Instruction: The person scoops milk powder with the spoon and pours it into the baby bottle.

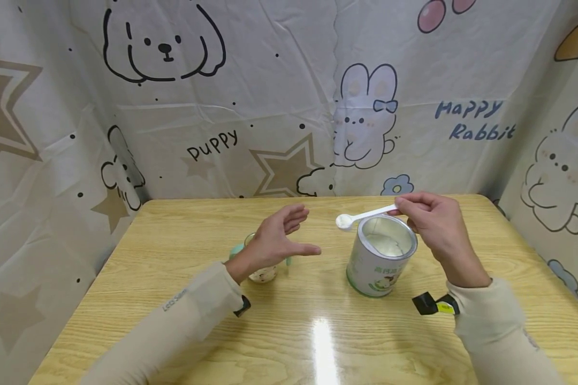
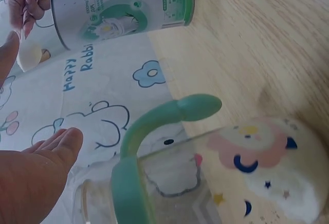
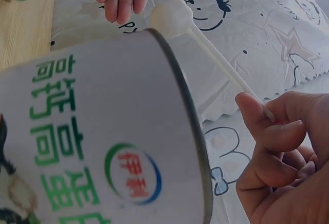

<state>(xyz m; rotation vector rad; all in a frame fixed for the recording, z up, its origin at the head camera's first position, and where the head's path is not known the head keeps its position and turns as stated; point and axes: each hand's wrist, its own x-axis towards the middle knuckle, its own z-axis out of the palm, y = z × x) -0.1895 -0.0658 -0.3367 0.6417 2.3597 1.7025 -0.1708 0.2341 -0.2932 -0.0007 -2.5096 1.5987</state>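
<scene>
My right hand (image 1: 431, 227) pinches the handle end of a white measuring scoop (image 1: 366, 215), with white powder in its round bowl. The scoop is level, just above and left of the rim of an open milk powder can (image 1: 373, 272). Pale powder shows inside the can. My left hand (image 1: 281, 238) is raised with fingers and thumb spread, holding nothing. Beneath it, partly hidden by the hand and wrist in the head view, stands a clear baby bottle (image 2: 169, 178) with a green collar and green handles (image 2: 154, 116). Powder lies in the bottle's lower part, and its mouth is uncovered.
The wooden table (image 1: 173, 331) carries the can to the right and the bottle left of centre. A printed cloth (image 1: 279, 107) hangs behind the table and along both sides. Light glares off the front of the tabletop.
</scene>
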